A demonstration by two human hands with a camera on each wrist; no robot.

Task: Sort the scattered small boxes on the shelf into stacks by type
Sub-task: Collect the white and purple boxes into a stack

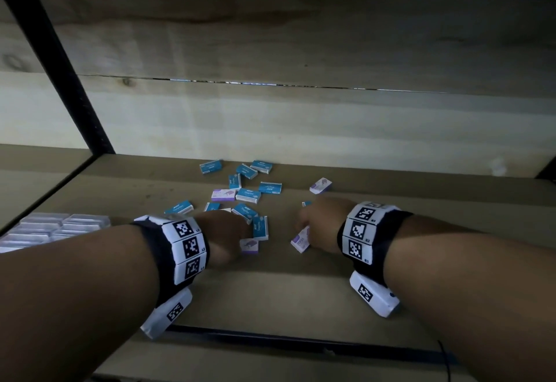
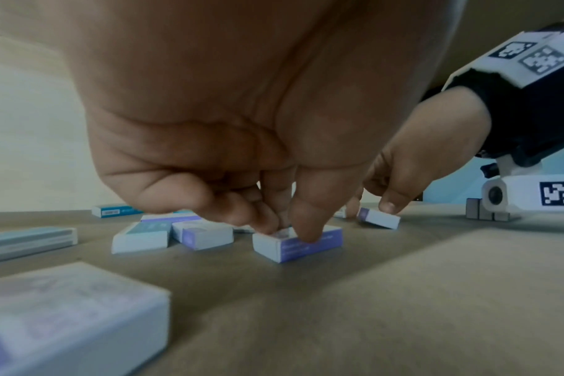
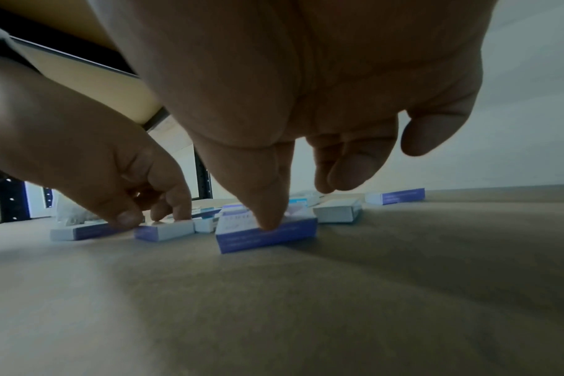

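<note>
Teal staple boxes (image 1: 248, 195) and purple-and-white boxes (image 1: 222, 195) lie scattered on the wooden shelf (image 1: 301, 291). My left hand (image 1: 237, 237) reaches down near the pile's front. Its thumb and fingertips (image 2: 306, 234) pinch one purple box (image 2: 298, 244) that lies flat on the board. To the right, my right hand (image 1: 313, 222) holds another purple box (image 1: 301, 240). The thumb (image 3: 267, 218) presses its near side while the curled fingers reach over the far side. A lone purple box (image 1: 321, 185) sits farther back on the right.
Clear plastic cases (image 1: 54, 228) lie at the shelf's left end beside a black upright post (image 1: 60, 71). A wooden back panel (image 1: 301, 122) closes the rear. A large purple-and-white box (image 2: 71, 318) lies close to my left wrist.
</note>
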